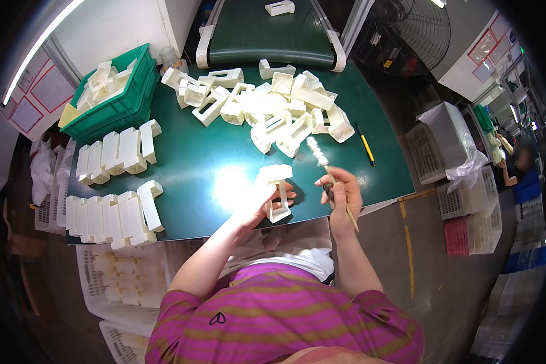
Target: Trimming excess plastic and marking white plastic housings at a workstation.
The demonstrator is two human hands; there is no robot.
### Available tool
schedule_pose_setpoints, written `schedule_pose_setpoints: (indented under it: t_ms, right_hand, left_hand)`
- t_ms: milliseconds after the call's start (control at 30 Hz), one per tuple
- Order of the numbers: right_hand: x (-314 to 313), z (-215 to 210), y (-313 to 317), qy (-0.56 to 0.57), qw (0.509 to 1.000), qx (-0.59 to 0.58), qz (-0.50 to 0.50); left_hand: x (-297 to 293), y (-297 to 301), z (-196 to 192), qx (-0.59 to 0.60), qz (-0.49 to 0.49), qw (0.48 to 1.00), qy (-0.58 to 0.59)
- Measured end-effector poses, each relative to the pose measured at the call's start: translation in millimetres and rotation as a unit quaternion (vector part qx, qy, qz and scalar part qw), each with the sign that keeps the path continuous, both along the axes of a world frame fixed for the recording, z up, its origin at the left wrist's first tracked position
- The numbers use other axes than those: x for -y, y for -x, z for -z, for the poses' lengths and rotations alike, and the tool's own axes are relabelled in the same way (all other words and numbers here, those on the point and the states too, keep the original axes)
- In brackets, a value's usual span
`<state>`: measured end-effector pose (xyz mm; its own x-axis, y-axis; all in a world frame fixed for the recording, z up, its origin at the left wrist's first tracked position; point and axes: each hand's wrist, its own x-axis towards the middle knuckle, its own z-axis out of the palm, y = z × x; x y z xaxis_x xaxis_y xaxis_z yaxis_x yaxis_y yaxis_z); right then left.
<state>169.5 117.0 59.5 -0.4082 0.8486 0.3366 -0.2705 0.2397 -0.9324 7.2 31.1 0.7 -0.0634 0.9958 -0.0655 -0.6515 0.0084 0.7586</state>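
Observation:
Near the front edge of the green table [191, 212], my left hand [258, 203] grips a white plastic frame [276, 172] with an open middle, standing roughly upright. To its right my right hand [344, 197] is closed round a thin stick [318, 151] whose far end is wrapped in something white. A small dark thing shows between the right fingers; its kind cannot be made out. The stick's tip points at a heap of similar white plastic parts [273, 103] and stays apart from the frame.
Two rows of white parts [112, 151] line the table's left side. Behind them stands a green crate [112, 100] with more parts. A yellow-and-black pen-like tool [365, 144] lies at right. A conveyor belt [267, 36] meets the far edge. White baskets [94, 267] sit below.

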Motion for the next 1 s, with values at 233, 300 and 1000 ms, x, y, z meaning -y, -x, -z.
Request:
schedule_pose_setpoints:
  t_ms: [233,300,1000]
  right_hand:
    - [-2.6,0.0,4.0,0.079,0.995,0.039,-0.040]
    - [-14.2,5.5,1.6,0.058,0.992,0.109,-0.019]
    - [0.7,-26.5,6.7,0.125,0.989,0.019,-0.075]
  left_hand:
    - [3.7,2.2,3.7,-0.006,0.010,1.000,0.016]
    - [2.4,-1.4,8.0,-0.035,0.009,0.999,0.010]
    - [0.8,-3.0,6.5,-0.107,0.003,0.994,-0.006]
